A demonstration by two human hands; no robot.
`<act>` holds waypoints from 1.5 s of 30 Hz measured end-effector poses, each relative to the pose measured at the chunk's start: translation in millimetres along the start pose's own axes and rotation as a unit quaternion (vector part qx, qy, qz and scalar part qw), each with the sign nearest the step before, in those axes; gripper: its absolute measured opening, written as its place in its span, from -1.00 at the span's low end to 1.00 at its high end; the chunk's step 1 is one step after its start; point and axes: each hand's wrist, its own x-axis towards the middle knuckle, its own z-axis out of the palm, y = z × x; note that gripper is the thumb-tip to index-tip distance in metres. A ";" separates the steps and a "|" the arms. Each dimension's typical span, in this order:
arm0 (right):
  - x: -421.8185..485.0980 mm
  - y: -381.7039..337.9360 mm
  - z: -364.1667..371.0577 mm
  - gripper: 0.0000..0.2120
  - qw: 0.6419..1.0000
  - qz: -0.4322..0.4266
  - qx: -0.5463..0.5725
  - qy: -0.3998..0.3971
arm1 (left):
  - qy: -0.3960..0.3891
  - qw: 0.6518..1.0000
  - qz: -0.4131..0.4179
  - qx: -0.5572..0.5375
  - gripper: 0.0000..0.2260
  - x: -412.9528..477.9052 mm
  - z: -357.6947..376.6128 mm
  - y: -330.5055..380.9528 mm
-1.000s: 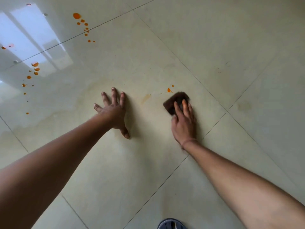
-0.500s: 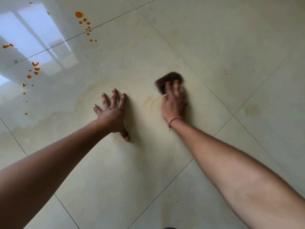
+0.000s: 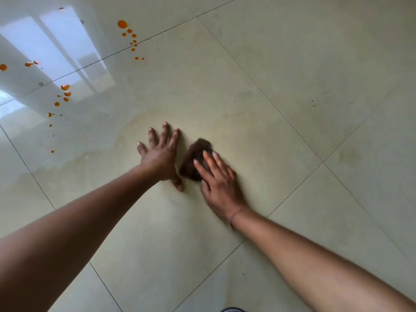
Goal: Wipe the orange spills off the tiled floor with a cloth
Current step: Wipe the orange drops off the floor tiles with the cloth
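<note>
I am pressing my flat right hand on the cloth on the floor, just beside my open left hand, and the spills are sitting far away.

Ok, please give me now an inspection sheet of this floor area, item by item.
Surface: glossy tiled floor, pale smeared streaks across the middle tile.
Job's things: dark cloth under the right hand; orange drops at far left and upper left, unwiped.
Clutter: nothing seen.
Grips: left hand flat on the tile, open; right hand presses the cloth, fingers straight.
Cables: nothing seen.
Surroundings: window reflection on tiles; shoe tip at the bottom edge.
</note>
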 end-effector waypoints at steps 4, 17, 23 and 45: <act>-13.9 68.8 -22.2 -0.48 0.998 0.054 -0.015 0.005 | 0.003 1.000 0.000 0.002 0.44 -2.9 -1.9 1.7; 11.4 71.6 -23.3 -0.48 0.967 0.243 0.017 0.070 | -0.001 0.994 -0.052 0.092 0.39 -0.2 -10.3 32.3; -38.3 50.6 -18.4 -0.49 0.999 0.048 -0.006 0.007 | 0.027 0.992 0.083 0.089 0.34 17.0 -13.7 62.4; -40.9 137.2 -52.0 -0.52 0.942 0.332 -0.007 0.045 | 0.049 0.974 0.101 0.196 0.20 26.6 -11.6 150.0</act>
